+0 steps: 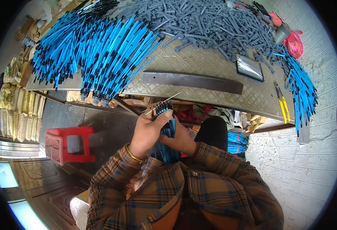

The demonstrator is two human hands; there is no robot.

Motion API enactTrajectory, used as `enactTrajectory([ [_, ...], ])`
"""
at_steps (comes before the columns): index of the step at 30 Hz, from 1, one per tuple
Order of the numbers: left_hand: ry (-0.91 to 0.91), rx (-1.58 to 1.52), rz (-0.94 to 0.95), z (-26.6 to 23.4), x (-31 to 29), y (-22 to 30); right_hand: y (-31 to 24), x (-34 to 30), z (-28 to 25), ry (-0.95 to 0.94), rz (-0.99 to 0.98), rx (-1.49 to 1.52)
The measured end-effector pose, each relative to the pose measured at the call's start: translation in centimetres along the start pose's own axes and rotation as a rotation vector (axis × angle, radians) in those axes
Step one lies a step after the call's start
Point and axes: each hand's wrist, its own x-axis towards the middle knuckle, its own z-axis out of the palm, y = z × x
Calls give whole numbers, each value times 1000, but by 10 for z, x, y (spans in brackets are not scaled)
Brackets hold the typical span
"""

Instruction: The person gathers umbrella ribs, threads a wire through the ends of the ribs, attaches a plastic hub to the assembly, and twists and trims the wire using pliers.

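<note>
A bundle of thin blue rods with black ends (169,129) is upright in front of my body, beyond the table's near edge. My left hand (147,132) is closed round its left side, with the thumb pressed near the black tips. Lower on the right side, my right hand (182,138) is wrapped round the same bundle. A few thin pale metal pins (173,96) stick out slantwise by the tips, close to my left hand. My fingers and sleeves hide part of the bundle.
On the table (199,63) lie a dark metal bar (191,81), a heap of grey plastic parts (210,25), piles of blue rods (111,53), a box of thin pins (250,68) and yellow-handled pliers (282,103). A red stool (88,143) stands at left.
</note>
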Motion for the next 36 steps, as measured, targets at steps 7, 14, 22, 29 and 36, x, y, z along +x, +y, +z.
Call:
enactTrajectory([
  [7, 130, -62, 25, 7, -1, -5, -4, -1, 4, 4, -26, -61],
  [14, -52, -79, -41, -3, 7, 4, 1, -3, 3, 47, 105, 103],
  [22, -137, -108, -30, -19, 2, 0, -10, 3, -1, -153, 260, 383],
  [29, 153, -10, 315, 8, -14, -22, -2, -1, 4, -40, 287, 352],
  [36, 402, -134, 503, -4, -18, -25, -4, 5, 2, -99, 384, 475],
])
